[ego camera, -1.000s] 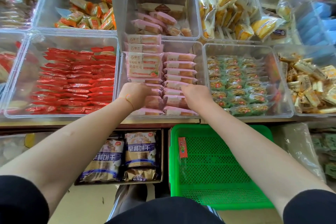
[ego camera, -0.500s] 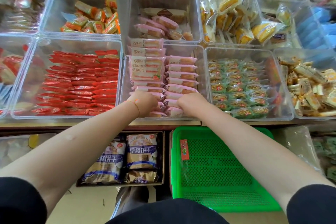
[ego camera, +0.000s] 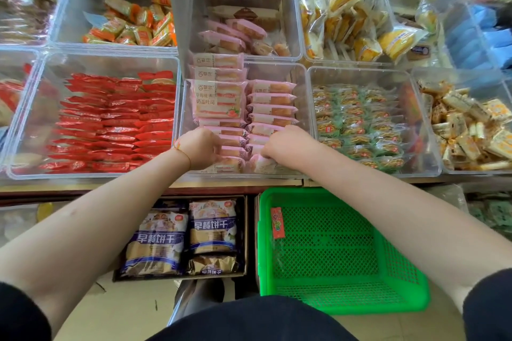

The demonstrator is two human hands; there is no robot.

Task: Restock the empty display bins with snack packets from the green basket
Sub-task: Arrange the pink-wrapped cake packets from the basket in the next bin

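Two rows of pink cake packets [ego camera: 273, 111] fill the clear middle bin [ego camera: 300, 86] in the front row. My left hand [ego camera: 198, 148] rests curled against the near end of the left row, fingers on the packets. At the near end of the right row, my right hand [ego camera: 285, 144] is curled over a pink packet [ego camera: 260, 165]. Below the shelf edge stands the green basket [ego camera: 332, 252], which holds only a small red packet [ego camera: 277, 223] lying against its left wall.
A bin of red packets [ego camera: 110, 122] sits to the left, a bin of green packets [ego camera: 360, 124] to the right, and tan bars [ego camera: 471, 130] further right. More bins stand behind. A box of biscuit bags [ego camera: 182, 238] sits under the shelf beside the basket.
Both hands have drawn back toward the bin's near wall, pressing the packet rows together. The view has shifted slightly down.
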